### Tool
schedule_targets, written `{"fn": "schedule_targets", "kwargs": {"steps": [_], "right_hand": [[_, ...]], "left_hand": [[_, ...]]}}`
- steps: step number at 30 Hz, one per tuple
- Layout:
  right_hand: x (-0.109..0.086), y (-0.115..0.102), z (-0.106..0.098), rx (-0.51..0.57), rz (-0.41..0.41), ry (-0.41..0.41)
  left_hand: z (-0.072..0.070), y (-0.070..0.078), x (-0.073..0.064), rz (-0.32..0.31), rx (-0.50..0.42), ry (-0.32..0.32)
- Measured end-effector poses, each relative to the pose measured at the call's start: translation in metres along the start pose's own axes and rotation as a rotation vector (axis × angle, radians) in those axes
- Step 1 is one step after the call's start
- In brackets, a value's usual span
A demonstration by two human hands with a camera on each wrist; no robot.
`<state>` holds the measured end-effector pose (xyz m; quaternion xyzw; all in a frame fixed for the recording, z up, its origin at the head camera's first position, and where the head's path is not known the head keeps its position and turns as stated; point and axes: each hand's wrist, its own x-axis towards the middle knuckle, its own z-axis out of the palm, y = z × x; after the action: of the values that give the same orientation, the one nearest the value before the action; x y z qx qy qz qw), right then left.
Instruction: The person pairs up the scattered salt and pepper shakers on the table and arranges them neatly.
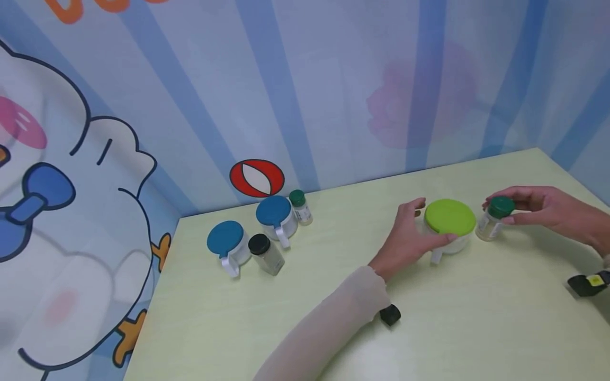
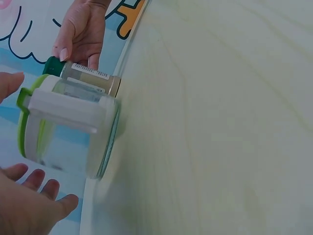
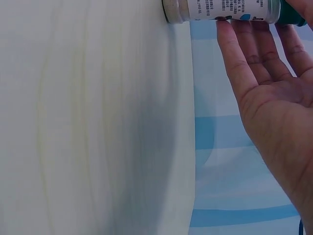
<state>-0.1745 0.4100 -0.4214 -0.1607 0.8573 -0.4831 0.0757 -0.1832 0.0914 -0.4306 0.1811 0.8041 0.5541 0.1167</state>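
A glass jar with a lime-green lid and white handle [image 1: 449,218] stands on the table at the right. My left hand [image 1: 405,241] is spread beside it, thumb in front and fingers behind; in the left wrist view a gap separates the fingers [image 2: 33,183] from the jar's glass. Immediately right of that jar is a clear spice bottle with a dark green cap [image 1: 495,218]. My right hand [image 1: 548,209] holds this bottle near its cap, with the thumb on the near side. The fingertips meet its printed label [image 3: 230,9] in the right wrist view.
At the left of the pale table [image 1: 333,264] stand two blue-lidded jars [image 1: 226,239] [image 1: 275,211], a black-capped bottle [image 1: 268,255] and another green-capped bottle [image 1: 301,207]. A printed cartoon backdrop [image 1: 333,95] rises behind the table's back edge.
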Motion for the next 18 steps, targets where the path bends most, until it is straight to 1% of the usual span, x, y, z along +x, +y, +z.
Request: {"fn": "schedule_targets", "kwargs": {"steps": [7, 12, 18], "right_hand": [[-0.002, -0.002, -0.001, -0.009, -0.006, -0.015], [-0.001, -0.008, -0.004, -0.029, -0.024, 0.000], [0.000, -0.015, -0.005, -0.029, -0.059, 0.012]], "left_hand": [[-0.019, -0.003, -0.010, 0.001, -0.022, -0.024], [-0.032, -0.003, -0.014, 0.027, -0.041, -0.024], [-0.042, -0.004, -0.018, 0.071, -0.070, -0.033]]}}
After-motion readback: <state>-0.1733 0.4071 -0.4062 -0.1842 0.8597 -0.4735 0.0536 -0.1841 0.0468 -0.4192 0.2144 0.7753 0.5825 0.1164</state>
